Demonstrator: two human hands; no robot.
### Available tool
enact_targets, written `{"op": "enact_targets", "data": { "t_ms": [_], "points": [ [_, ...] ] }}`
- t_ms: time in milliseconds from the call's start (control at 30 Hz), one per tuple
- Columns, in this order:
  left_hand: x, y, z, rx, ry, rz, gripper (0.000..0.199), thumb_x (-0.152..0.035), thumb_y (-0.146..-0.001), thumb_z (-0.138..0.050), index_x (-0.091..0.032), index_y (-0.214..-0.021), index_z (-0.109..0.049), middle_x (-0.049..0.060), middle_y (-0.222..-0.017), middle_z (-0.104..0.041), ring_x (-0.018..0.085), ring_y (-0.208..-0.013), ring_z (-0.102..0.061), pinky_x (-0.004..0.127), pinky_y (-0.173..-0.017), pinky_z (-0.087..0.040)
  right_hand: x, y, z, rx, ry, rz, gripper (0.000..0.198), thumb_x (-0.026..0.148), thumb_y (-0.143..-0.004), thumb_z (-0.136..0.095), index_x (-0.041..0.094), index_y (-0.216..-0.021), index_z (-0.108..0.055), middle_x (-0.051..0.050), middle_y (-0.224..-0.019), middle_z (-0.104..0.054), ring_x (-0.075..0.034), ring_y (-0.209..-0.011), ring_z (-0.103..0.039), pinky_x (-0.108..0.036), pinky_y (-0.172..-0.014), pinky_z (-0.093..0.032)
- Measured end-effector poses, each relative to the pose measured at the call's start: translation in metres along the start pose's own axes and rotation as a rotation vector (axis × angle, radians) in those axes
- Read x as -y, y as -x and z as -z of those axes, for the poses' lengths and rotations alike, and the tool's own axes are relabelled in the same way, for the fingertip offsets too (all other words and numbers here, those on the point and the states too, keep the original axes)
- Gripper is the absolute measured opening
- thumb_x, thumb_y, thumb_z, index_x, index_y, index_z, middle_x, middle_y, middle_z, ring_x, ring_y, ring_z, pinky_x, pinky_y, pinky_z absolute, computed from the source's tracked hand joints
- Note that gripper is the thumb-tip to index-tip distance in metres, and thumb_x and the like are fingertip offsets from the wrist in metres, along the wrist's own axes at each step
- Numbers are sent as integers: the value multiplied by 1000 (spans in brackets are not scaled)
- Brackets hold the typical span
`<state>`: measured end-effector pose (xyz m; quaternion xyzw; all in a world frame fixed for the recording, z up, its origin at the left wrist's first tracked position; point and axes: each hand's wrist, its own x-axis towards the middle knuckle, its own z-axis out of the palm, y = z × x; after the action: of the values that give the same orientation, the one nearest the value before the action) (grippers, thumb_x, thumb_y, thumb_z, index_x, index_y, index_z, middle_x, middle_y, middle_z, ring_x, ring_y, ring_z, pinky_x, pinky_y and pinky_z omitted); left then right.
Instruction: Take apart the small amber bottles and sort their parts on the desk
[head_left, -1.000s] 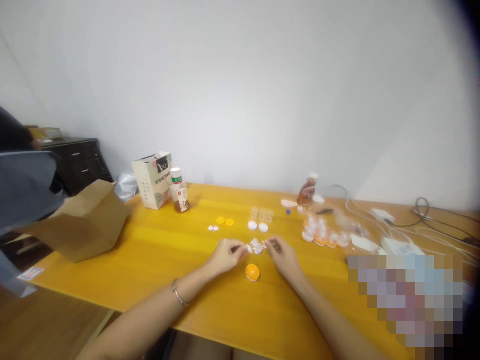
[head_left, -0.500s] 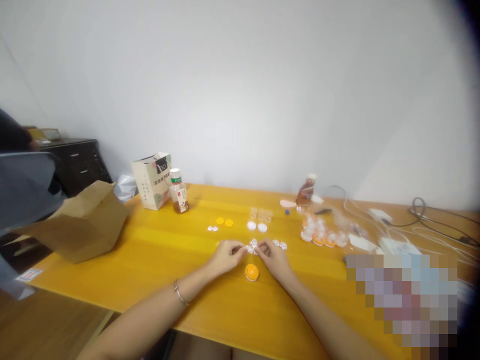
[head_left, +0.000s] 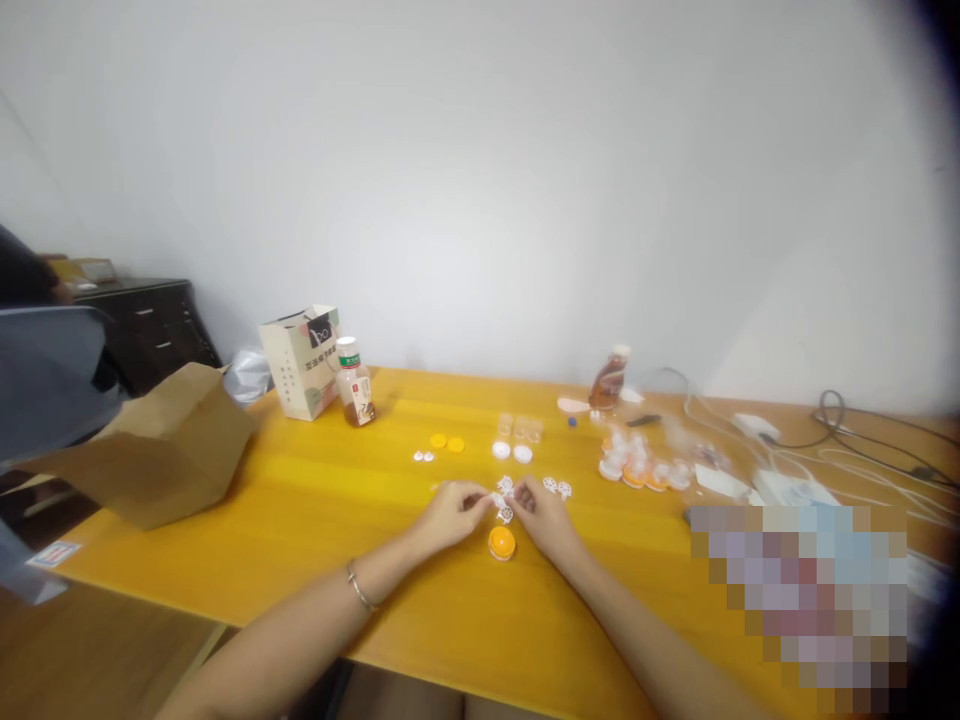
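Both my hands meet over the table, fingertips pinched at a cluster of small white openwork plastic pieces (head_left: pixel 505 514) shaped like little wheels. My left hand (head_left: pixel 454 510) is closed on one white piece from the left. From the right, my right hand (head_left: pixel 541 512) pinches at the same cluster; its fingertips partly hide what they grip. Just below them rests an orange-and-white round case (head_left: pixel 502 543). More white openwork pieces (head_left: pixel 556 487) lie right of my right hand. Beyond are white discs (head_left: pixel 523 454), clear cups (head_left: pixel 505 426), yellow discs (head_left: pixel 455 445) and tiny white caps (head_left: pixel 423 456).
A paper bag (head_left: pixel 300 365) and a drink bottle (head_left: pixel 355 385) stand at back left, with brown paper (head_left: pixel 180 440) nearer. Toward the right are a brown bottle (head_left: pixel 610 380), several orange-and-clear capsules (head_left: pixel 636 468), cables (head_left: pixel 832 425) and a white box (head_left: pixel 796 490).
Between my fingers, a white wheel-like piece now shows lower, closer to the orange case. My hands stay nearly in place, and the whole view shifts slightly.
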<state>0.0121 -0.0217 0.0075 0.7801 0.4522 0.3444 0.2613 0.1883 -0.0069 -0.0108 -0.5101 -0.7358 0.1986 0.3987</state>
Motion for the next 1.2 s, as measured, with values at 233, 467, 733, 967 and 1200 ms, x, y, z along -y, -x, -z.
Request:
{"op": "enact_targets", "data": {
  "t_ms": [233, 467, 733, 967, 1200],
  "points": [
    [2, 0, -1, -11, 34, 16, 30, -32, -81, -43, -12, -79, -65, 0, -59, -57, 9, -52, -44, 18, -49, -31, 11, 4, 6, -18, -52, 24, 17, 34, -76, -51, 21, -67, -45, 3, -56, -50, -12, -51, -47, -23, -48, -39],
    [2, 0, -2, -11, 73, 3, 31, -33, -83, -42, -12, -78, -65, 0, -60, -58, 8, -52, -44, 18, -49, -31, 31, 16, 18, 113, -161, 247, 22, 28, -81, -46, 19, -101, -48, -1, -73, -57, -13, -65, -55, -24, -62, -46],
    [-12, 5, 8, 51, -33, -137, 32, -35, -87, -39, -16, -93, -64, 3, -80, -62, 12, -72, -52, 21, -66, -39, 27, 11, 23, 60, -105, 274, 20, 31, -84, -44, 20, -96, -56, -5, -85, -63, -16, -75, -58, -30, -72, -47],
    [-14, 8, 16, 229, -277, -298, 34, -40, -90, -32, -27, -104, -61, 3, -105, -52, 17, -98, -44, 31, -90, -31, -25, -19, 68, -217, -42, -183, 23, 33, -80, -42, 17, -93, -51, -6, -76, -63, -17, -67, -61, -27, -61, -47],
    [-13, 8, 19, 263, -390, -265, 38, -43, -91, -28, -27, -102, -61, 2, -105, -52, 18, -96, -42, 33, -87, -30, -57, -25, 99, -104, 280, -310, 19, 18, -71, -45, 17, -78, -63, -6, -80, -67, -18, -74, -60, -26, -66, -44]
  ]
}}
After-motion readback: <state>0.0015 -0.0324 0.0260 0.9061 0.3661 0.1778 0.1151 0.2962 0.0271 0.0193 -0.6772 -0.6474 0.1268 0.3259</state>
